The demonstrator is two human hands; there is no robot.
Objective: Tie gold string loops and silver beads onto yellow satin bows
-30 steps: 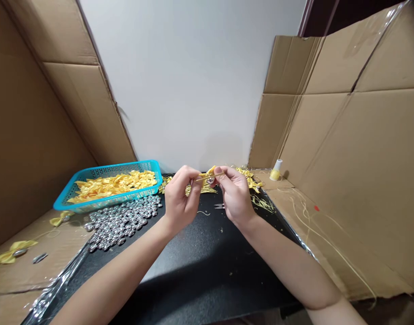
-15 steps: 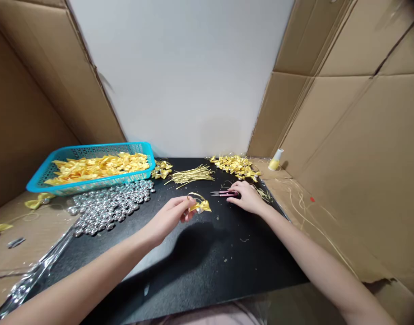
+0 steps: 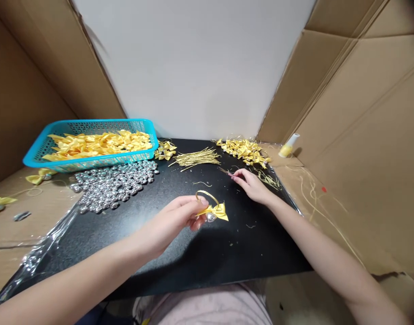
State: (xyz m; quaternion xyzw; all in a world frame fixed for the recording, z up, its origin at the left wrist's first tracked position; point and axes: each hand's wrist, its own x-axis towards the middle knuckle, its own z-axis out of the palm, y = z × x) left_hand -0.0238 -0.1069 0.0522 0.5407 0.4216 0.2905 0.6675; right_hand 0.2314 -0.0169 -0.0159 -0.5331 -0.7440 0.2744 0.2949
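Observation:
My left hand [image 3: 188,211] is closed, pinching a yellow ribbon bow [image 3: 220,211] between thumb and fingers above the black tabletop. A silver bead [image 3: 211,217] hangs at the bow's middle, and a loop of gold cord [image 3: 208,194] rises over the thumb. Farther right, my right hand [image 3: 250,184] has its thumb and forefinger closed on the handle of small thread snips [image 3: 230,174]. Their blades point left, toward a bundle of gold cords [image 3: 197,158]. A short cut piece of cord [image 3: 202,183] lies between the two hands.
At the left, a blue basket [image 3: 91,163] holds yellow bows, with many silver beads [image 3: 115,185] spread before it. Bows with beads [image 3: 244,151] are heaped at the back right, near cord scraps [image 3: 269,180]. A thread cone [image 3: 288,146] stands beside the cardboard wall [image 3: 372,135].
My left hand has drawn nearer to me with the bow. My right hand has gone from resting over the snips to pinching their handle. The camera's view has shifted too.

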